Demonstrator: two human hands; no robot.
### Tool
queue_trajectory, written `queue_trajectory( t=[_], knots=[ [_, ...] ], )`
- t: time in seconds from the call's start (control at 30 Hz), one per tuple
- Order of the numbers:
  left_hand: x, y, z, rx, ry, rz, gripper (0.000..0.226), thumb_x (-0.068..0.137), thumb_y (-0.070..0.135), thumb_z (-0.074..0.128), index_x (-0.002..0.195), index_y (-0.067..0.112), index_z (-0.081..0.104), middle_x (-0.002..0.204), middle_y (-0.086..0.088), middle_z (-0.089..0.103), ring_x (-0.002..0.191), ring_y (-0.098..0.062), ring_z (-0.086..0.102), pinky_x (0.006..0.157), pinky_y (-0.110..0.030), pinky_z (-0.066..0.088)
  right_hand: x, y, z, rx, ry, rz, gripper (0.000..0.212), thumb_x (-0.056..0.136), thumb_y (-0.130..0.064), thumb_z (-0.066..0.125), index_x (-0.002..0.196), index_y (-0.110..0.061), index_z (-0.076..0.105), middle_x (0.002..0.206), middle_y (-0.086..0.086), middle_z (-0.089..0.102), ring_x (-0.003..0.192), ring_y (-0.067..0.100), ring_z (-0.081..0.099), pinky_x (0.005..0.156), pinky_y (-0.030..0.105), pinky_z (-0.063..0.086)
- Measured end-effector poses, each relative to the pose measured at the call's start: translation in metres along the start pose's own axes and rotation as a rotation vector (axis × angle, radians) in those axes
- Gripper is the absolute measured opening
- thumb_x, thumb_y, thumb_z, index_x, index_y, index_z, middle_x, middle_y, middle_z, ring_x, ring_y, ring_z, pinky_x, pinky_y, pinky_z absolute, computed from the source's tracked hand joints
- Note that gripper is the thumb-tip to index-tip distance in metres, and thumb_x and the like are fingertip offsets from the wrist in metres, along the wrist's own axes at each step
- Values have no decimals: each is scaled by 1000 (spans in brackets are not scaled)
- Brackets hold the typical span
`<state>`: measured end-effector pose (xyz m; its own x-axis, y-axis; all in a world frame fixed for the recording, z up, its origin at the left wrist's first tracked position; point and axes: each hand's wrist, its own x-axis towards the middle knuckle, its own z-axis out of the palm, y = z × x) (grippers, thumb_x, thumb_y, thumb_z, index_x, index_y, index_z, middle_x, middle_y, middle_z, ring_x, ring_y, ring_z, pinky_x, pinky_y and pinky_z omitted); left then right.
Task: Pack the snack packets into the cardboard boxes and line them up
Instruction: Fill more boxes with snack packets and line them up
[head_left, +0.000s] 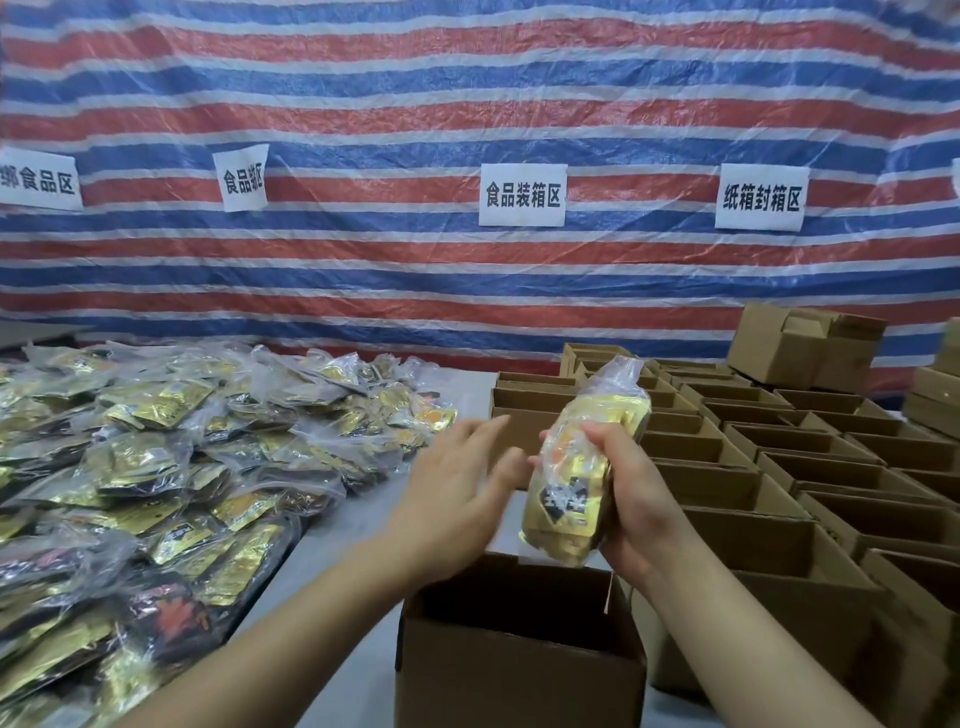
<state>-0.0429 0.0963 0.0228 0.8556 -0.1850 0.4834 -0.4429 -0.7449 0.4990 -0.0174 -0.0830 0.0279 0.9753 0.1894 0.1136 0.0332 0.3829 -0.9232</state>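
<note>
Packing step, mid-load: right hand (631, 499) grips a clear-bagged gold foil snack bundle (582, 467) above the open brown cardboard box (519, 670) at bench front. Left hand (457, 499) flat, fingers straight, just beside bundle. Next, likely: lower bundle upright into box.

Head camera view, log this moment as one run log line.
right hand: grips clear-bagged gold snack packet bundle | left hand: open beside it | open brown cardboard box: below bundle

Both forearms are bare to the frame's edge; left hand (457, 499) and right hand (631, 499) wear no gloves, rings or watch.
</note>
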Motion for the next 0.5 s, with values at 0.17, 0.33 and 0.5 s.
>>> queue_trajectory(
  t=[0.17, 0.33, 0.5],
  knots=[
    [-18, -52, -4, -363, -273, -332, 25, 104, 30, 45, 127, 33, 52, 128, 8, 56, 116, -2, 53, 87, -14, 42, -6, 6, -14, -114, -7, -59, 64, 84, -36, 71, 142, -23, 48, 122, 10, 69, 107, 30, 71, 85, 46, 60],
    [-37, -70, 19, -535, -330, -598, 23, 104, 23, 45, 114, 10, 62, 113, -11, 64, 106, -24, 59, 87, -30, 41, -15, 18, -20, -389, -228, -78, 58, 70, -32, 77, 124, -22, 58, 108, 7, 72, 103, 26, 72, 82, 35, 59],
    [-41, -68, 26, -586, -260, -629, 27, 104, 24, 45, 97, 2, 59, 92, -12, 55, 87, -19, 50, 79, -31, 34, -19, 22, -19, -711, -452, 24, 32, 76, -22, 76, 106, -22, 66, 92, -1, 72, 87, 16, 69, 80, 26, 55]
  ],
)
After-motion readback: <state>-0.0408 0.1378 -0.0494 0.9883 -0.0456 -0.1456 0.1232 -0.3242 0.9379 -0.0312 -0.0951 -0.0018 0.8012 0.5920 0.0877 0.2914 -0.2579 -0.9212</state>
